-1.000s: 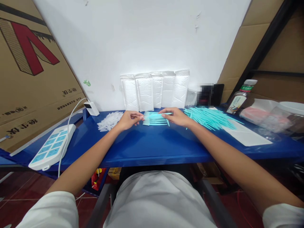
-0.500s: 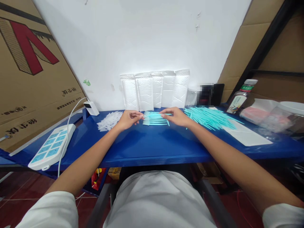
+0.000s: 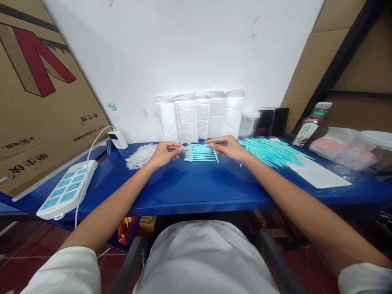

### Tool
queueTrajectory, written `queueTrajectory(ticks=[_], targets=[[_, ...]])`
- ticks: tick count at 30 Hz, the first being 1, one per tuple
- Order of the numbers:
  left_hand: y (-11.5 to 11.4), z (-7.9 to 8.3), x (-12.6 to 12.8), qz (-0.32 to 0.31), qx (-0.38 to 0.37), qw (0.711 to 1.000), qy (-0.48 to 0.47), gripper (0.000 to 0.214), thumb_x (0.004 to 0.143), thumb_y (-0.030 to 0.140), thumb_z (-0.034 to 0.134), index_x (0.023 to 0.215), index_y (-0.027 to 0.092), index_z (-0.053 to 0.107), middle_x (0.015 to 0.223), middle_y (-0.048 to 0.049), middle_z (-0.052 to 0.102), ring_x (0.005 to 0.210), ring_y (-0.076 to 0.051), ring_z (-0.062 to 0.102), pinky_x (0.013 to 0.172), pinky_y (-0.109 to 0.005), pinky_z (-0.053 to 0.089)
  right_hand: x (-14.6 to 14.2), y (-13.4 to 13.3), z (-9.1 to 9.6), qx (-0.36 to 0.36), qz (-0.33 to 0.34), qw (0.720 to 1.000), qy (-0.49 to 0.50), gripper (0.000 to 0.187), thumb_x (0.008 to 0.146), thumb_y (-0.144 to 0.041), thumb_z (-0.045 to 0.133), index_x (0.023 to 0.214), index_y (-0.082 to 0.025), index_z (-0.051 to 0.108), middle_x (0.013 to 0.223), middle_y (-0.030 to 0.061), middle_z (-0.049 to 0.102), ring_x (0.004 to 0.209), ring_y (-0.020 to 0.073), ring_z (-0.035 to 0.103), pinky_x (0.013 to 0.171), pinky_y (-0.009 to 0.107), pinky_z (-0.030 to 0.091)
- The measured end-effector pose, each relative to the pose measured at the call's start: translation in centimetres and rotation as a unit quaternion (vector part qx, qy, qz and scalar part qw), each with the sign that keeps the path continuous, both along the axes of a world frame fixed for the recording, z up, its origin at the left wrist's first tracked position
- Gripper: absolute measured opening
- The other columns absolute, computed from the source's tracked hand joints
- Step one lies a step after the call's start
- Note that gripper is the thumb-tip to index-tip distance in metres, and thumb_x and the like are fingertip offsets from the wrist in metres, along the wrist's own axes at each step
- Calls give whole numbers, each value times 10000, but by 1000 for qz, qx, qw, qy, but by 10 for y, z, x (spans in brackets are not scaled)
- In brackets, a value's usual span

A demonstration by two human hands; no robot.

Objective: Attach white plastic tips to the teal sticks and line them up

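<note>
A neat row of thin turquoise sticks (image 3: 200,154) lies on the blue table (image 3: 196,183), with whitish left ends. At the row's left end is my left hand (image 3: 167,154), thumb and forefinger pinched together; what is between them is too small to make out. My right hand (image 3: 228,148) is at the far right end of the row, its thumb and fingers closed at the end of a turquoise stick. One stick (image 3: 216,156) lies slanted beside the row. Beyond my left hand is a heap of small whitish pieces (image 3: 141,156). A large pile of loose turquoise sticks (image 3: 269,152) spreads right of my right hand.
Several white padded packets (image 3: 200,118) lean against the wall. A power strip (image 3: 69,188) and a white charger (image 3: 118,139) are on the left. To the right stand a bottle (image 3: 309,126) and a clear jar (image 3: 364,151), near a white sheet (image 3: 321,173).
My right hand has shifted slightly right and away from me, and the stick that jutted past its fingers no longer shows there. My left hand has drawn back slightly to the left.
</note>
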State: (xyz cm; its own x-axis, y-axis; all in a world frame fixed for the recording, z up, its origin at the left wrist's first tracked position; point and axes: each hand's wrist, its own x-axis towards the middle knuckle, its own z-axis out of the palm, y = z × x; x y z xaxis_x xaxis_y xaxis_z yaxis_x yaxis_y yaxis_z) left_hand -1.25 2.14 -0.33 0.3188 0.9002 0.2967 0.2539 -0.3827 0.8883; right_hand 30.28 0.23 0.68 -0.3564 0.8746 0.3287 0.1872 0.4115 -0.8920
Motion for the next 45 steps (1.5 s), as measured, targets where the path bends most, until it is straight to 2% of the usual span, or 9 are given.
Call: queueTrajectory(ticks=[12, 21, 29, 34, 38, 41, 45], targets=[[-3, 1, 2, 2, -11, 1000, 8, 605, 754, 646, 850, 1053, 122, 803, 973, -151, 807, 630, -143, 632, 553, -268, 504, -1, -6, 4, 19, 3, 999, -47, 610, 836, -582, 775, 1259, -143, 792, 624, 10, 638, 531, 110, 478, 507, 260, 388], [-12, -2, 12, -11, -44, 999, -2, 566, 737, 599, 884, 1024, 117, 805, 811, -118, 788, 599, -146, 642, 537, -257, 478, -9, -10, 4, 11, -8, 999, -46, 644, 797, -571, 816, 1231, -95, 800, 613, 19, 644, 537, 117, 503, 513, 267, 382], [-18, -1, 17, -6, -51, 999, -12, 575, 682, 594, 918, 983, 117, 805, 888, -142, 807, 559, -134, 628, 516, -260, 461, -11, -5, -4, 23, -9, 999, -34, 616, 781, -576, 814, 1161, -91, 821, 653, 41, 689, 574, 132, 553, 531, 265, 406], [-17, 2, 16, 3, -24, 1000, -1, 583, 724, 607, 885, 1028, 116, 801, 886, -145, 801, 585, -150, 641, 520, -268, 473, -13, -6, -1, 21, -8, 999, -33, 596, 787, -561, 812, 1174, -107, 820, 691, 48, 705, 598, 144, 578, 539, 269, 424], [-15, 3, 16, -32, -5, 999, 41, 619, 775, 610, 845, 1151, 122, 782, 930, -145, 800, 637, -167, 665, 551, -280, 514, -13, -7, 1, 39, -9, 998, -46, 574, 797, -574, 800, 1148, -120, 823, 745, 62, 727, 615, 151, 595, 543, 271, 445], [-14, 2, 16, -43, 25, 995, 81, 584, 817, 639, 790, 1085, 120, 797, 904, -136, 792, 648, -171, 660, 561, -287, 529, -12, -6, 1, 46, -14, 998, -52, 566, 792, -573, 809, 1135, -123, 815, 827, 83, 754, 649, 160, 626, 546, 267, 458], [-13, 3, 15, 1, 68, 993, 101, 557, 853, 649, 740, 1012, 119, 799, 869, -124, 781, 660, -179, 650, 568, -292, 537, -8, -3, 3, 49, -42, 997, -43, 560, 815, -578, 786, 1124, -112, 793, 906, 121, 779, 657, 160, 637, 547, 266, 473]])
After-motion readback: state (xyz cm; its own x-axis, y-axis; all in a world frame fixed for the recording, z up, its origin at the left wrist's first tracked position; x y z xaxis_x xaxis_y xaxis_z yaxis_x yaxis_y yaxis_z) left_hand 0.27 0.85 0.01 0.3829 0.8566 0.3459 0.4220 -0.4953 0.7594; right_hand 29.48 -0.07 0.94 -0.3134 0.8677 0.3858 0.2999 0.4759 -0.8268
